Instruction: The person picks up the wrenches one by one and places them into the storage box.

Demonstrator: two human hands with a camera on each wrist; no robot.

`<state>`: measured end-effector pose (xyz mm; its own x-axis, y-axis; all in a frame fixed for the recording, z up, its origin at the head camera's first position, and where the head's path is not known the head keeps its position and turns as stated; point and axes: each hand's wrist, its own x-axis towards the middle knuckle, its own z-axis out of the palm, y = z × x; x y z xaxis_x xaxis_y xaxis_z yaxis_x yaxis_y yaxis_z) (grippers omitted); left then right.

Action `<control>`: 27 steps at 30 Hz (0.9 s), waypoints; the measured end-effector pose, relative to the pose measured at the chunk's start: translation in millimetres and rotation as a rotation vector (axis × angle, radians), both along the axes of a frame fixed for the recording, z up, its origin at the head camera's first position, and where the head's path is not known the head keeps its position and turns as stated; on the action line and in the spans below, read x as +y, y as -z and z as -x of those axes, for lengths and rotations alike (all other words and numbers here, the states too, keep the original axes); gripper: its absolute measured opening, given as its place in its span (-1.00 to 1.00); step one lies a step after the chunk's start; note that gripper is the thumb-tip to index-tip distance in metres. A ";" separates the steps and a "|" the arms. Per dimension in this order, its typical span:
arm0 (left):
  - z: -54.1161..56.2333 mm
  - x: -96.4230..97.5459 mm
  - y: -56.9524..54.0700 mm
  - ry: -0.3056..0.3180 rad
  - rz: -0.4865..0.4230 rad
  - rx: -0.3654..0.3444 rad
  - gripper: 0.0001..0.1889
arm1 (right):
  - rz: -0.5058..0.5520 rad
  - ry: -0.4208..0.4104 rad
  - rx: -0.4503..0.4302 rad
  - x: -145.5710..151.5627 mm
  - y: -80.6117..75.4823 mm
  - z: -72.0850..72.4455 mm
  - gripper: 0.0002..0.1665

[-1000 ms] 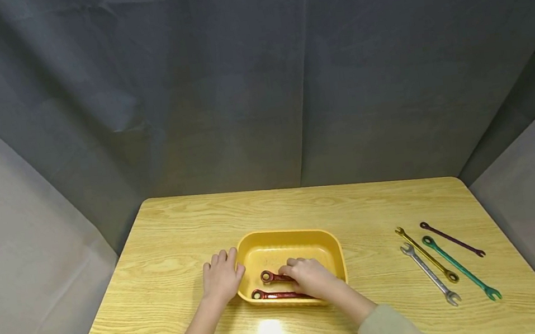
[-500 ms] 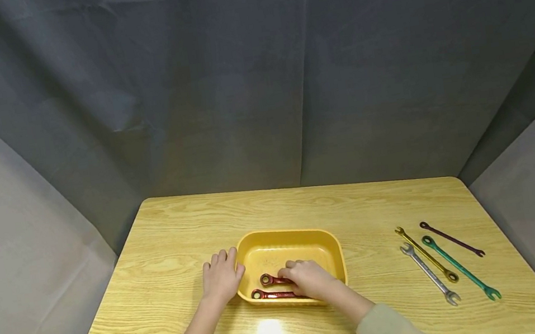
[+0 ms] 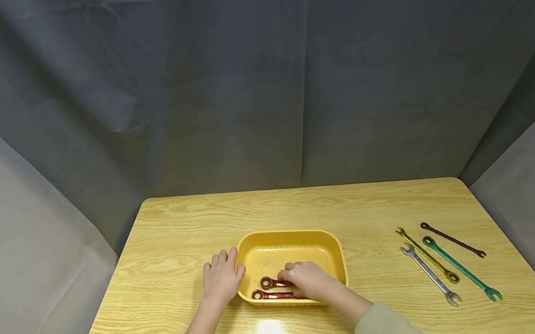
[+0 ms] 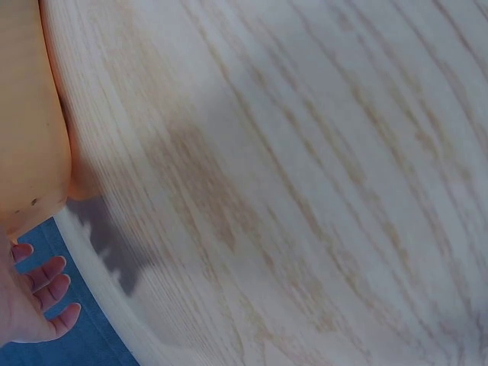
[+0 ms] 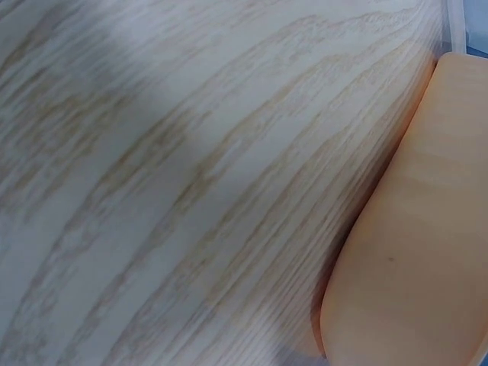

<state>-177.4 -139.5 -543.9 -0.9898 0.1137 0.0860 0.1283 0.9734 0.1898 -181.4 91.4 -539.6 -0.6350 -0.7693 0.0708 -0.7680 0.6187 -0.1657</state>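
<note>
A yellow plastic tray stands on the wooden table, with two red ratcheting wrenches inside. My right hand reaches into it and grips the upper red wrench, whose ring end points left; the hand hides its other end. Just below, along the tray's near wall, lies the second red wrench, also partly covered by the hand. At the tray's left side my left hand rests with fingers extended against the wall. In the left wrist view the fingers of that hand appear beside the tray. The right wrist view shows only the tray's outer wall.
To the right on the wooden table lie a silver wrench, a gold wrench, a green wrench and a purple wrench, all slanted. Grey curtains surround the table.
The gripped red wrench's ring end has shifted slightly toward the near wall, closer to the other red wrench. My right hand has moved very little; the left hand stays still.
</note>
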 end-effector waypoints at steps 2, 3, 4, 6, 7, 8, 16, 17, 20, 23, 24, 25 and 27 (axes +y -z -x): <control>0.3 0.3 0.4 -0.005 -0.001 0.003 -0.68 | -0.002 -0.001 -0.005 -0.1 0.4 0.3 -0.73; 0.4 0.5 0.5 -0.007 -0.002 0.005 -0.68 | -0.002 -0.002 -0.007 -0.2 0.8 0.4 -0.74; 0.4 0.6 0.6 -0.009 -0.002 0.005 -0.68 | -0.001 -0.002 -0.010 -0.2 1.1 0.6 -0.74; 0.3 0.8 0.6 -0.012 -0.004 0.006 -0.67 | -0.001 -0.001 -0.017 -0.2 1.5 0.8 -0.74; 0.2 0.9 0.5 -0.012 -0.006 0.006 -0.67 | 0.001 0.000 -0.021 -0.1 1.8 1.0 -0.74; 0.0 0.8 0.5 -0.012 -0.006 0.004 -0.67 | 0.003 0.002 -0.024 -0.2 1.8 1.1 -0.73; -0.6 0.4 0.5 -0.010 -0.006 -0.001 -0.68 | 0.008 0.011 -0.043 -0.7 0.3 1.1 -0.71; -0.5 0.4 0.7 -0.010 -0.005 0.000 -0.67 | 0.010 0.011 -0.045 -0.6 0.3 1.0 -0.71; -0.2 0.6 1.2 -0.012 -0.002 0.004 -0.67 | 0.017 0.010 -0.046 -0.3 0.3 1.2 -0.71; 0.3 0.7 1.7 -0.016 -0.003 0.002 -0.65 | 0.016 0.017 -0.049 -1.0 0.7 1.9 -0.72; 0.4 0.6 1.8 -0.016 -0.005 0.003 -0.66 | 0.015 0.020 -0.051 -1.4 0.7 2.1 -0.72; 0.6 0.6 1.9 -0.017 -0.007 0.003 -0.66 | 0.012 0.023 -0.053 -1.9 0.9 2.3 -0.72; 0.7 0.4 1.9 -0.018 -0.008 0.004 -0.66 | 0.010 0.026 -0.055 -2.4 1.1 2.7 -0.73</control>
<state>-178.1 -139.1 -545.8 -0.9913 0.0956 0.0905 0.1119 0.9739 0.1974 -184.1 89.1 -540.7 -0.6578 -0.7519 0.0429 -0.7412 0.6362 -0.2141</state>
